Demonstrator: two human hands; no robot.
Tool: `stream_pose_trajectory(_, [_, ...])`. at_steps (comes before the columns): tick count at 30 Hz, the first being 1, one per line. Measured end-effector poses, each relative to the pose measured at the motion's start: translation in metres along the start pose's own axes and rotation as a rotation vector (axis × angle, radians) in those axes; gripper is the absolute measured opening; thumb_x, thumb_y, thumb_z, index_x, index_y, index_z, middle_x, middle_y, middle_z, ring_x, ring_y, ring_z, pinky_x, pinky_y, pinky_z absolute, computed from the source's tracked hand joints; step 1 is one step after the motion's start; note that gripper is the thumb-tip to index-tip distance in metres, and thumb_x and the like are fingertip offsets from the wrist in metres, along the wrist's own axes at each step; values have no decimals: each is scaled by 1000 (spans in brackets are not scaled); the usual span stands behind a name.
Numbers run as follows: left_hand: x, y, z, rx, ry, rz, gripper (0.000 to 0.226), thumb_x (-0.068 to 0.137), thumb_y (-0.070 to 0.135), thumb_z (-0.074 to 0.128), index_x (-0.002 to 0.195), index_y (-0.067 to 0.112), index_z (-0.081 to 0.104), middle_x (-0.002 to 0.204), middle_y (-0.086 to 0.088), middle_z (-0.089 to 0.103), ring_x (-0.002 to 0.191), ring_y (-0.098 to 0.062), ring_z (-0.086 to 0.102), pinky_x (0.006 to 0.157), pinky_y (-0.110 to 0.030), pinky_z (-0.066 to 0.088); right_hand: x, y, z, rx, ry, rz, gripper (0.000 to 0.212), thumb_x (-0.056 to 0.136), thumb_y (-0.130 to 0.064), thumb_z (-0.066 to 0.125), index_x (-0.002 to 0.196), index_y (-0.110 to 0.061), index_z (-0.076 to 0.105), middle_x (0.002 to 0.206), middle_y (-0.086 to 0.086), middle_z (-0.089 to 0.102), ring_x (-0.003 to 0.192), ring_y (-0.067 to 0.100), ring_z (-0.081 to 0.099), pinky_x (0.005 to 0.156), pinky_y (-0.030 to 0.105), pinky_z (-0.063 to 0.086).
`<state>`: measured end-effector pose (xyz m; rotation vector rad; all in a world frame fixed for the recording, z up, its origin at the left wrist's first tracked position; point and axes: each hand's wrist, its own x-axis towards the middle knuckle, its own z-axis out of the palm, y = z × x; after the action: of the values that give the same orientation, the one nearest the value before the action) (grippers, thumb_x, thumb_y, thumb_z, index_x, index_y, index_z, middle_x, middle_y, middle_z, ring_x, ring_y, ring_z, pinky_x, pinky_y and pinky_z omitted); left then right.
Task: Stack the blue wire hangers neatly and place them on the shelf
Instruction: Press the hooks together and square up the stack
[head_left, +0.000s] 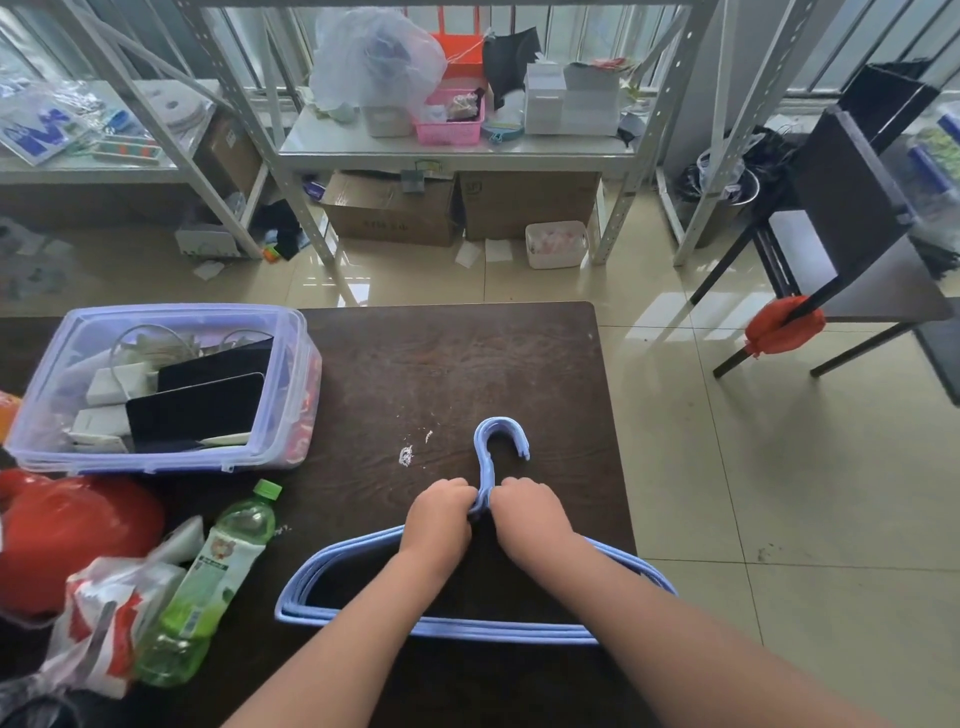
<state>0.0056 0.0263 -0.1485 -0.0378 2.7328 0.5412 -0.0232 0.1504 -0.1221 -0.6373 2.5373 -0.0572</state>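
- The blue wire hangers (498, 631) lie as one stack flat on the dark table (415, 374), hooks pointing away from the person.
- The left hand (441, 512) clenches around the stack's neck from the left side, fingers curled onto the wires.
- The right hand (530, 512) grips the same neck from the right side; the two hands sit just beside each other with the neck between them.
- The bundled hooks (501, 436) rise just beyond the knuckles of both hands.
- The shoulders and bottom bars of the stack spread out beneath both wrists and forearms, nearer the person than the hands.
- Left of the left hand: a green bottle (208, 587) lying tilted, and farther out a clear storage box (166, 384).
- Well beyond both hands stands the metal shelf (457, 148), carrying a pink basket (449, 122).
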Motion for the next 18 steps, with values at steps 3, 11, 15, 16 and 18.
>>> stream_pose_trajectory(3, [1, -3, -1, -1, -5, 13, 8, 75, 2, 56, 71, 7, 61, 81, -8, 63, 83, -30, 58, 63, -33, 35, 1, -5, 1, -36, 3, 5, 24, 90, -9, 45, 111, -7, 56, 111, 13, 58, 103, 30, 55, 83, 37, 43])
stream_pose_trajectory(11, [4, 18, -11, 220, -106, -47, 15, 90, 14, 49, 102, 11, 58, 110, -5, 59, 106, -24, 55, 79, -35, 45, 1, -4, -3, 79, -38, 97, 26, 89, -16, 49, 114, -12, 53, 116, 9, 54, 109, 27, 51, 87, 37, 41])
stream_pose_trajectory(15, [4, 24, -8, 206, -70, -82, 18, 88, 5, 45, 94, 9, 62, 105, -7, 62, 101, -25, 57, 77, -34, 44, -1, -7, -2, 192, -30, 152, 25, 91, -11, 44, 114, -9, 53, 117, 10, 53, 110, 27, 48, 88, 37, 43])
stream_pose_trajectory(16, [3, 24, -7, 185, -64, -87, 17, 85, 4, 47, 90, 9, 62, 102, -7, 63, 99, -26, 57, 75, -35, 43, 0, -6, -3, 189, -32, 144, 25, 91, -10, 44, 113, -9, 54, 116, 11, 53, 110, 28, 49, 88, 37, 43])
stream_pose_trajectory(18, [1, 21, -6, 126, -49, -96, 14, 79, 2, 49, 83, 8, 62, 96, -6, 63, 94, -26, 57, 69, -34, 37, 0, -4, -4, 169, -45, 118, 25, 89, -11, 46, 112, -8, 54, 116, 12, 53, 109, 28, 50, 87, 37, 43])
